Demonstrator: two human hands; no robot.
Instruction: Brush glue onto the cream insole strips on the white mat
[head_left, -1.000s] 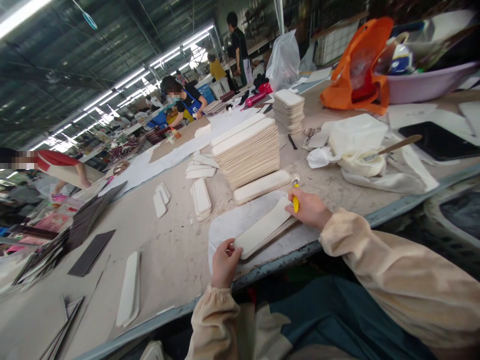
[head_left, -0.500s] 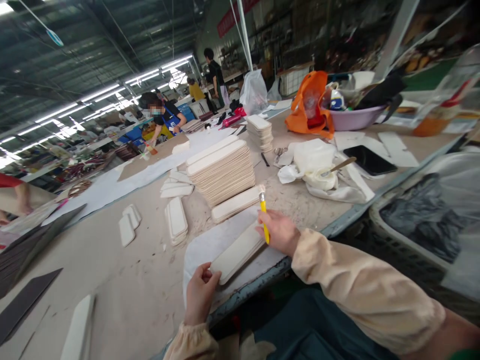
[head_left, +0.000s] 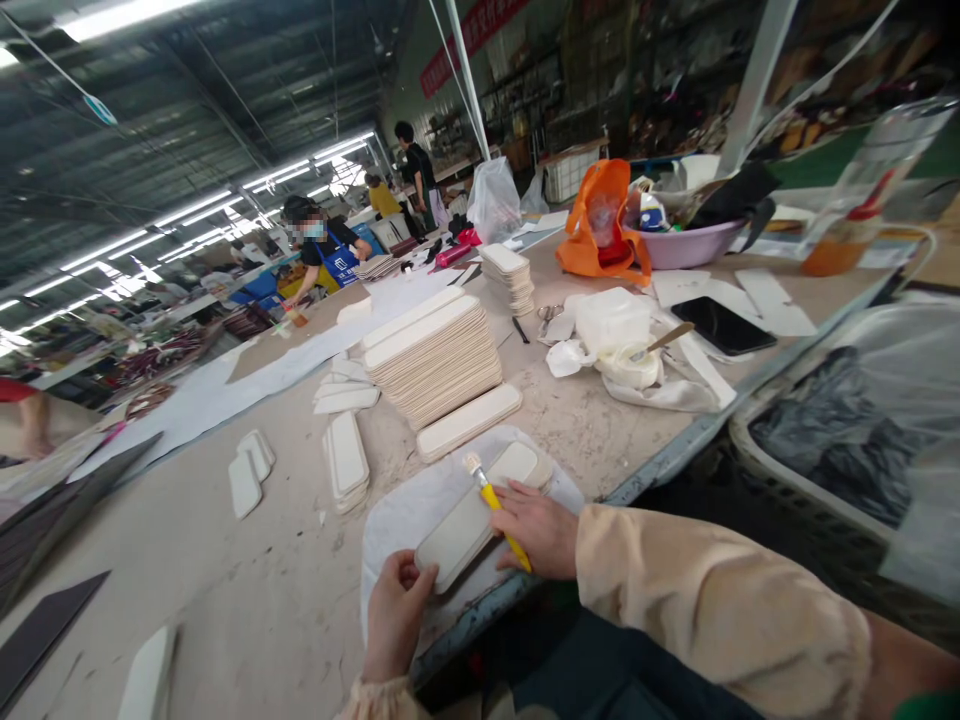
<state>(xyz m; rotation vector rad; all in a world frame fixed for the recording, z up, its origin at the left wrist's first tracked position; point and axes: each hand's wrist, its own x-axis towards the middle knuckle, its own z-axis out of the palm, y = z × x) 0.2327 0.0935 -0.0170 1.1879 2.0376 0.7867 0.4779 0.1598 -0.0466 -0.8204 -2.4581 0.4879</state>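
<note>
My left hand [head_left: 399, 608] pinches the near left end of a long pale panel with rounded corners [head_left: 459, 535], which lies with others under it on a white sheet [head_left: 386, 520]. In my right hand [head_left: 536, 528] is a yellow-handled brush [head_left: 496, 507], its bristles pointing up and left over the panel. The right fingers rest close to the panel's front edge. Just beyond the sheet lies a low stack of similar panels [head_left: 471, 420], and behind it rises a tall stack [head_left: 435, 365].
Small panel piles [head_left: 347, 460] lie left of the tall stack. At right are a white tub [head_left: 634, 365] with a wooden stick, a black phone [head_left: 724, 326], an orange bag [head_left: 600, 225] and a purple basin [head_left: 690, 245]. A lined basket [head_left: 825, 440] stands beside the table edge. A co-worker [head_left: 322, 250] works farther back.
My right hand has moved left and down along the panel, and the brush now tilts up to the left. My left hand keeps its hold on the panel's end. The view has shifted slightly.
</note>
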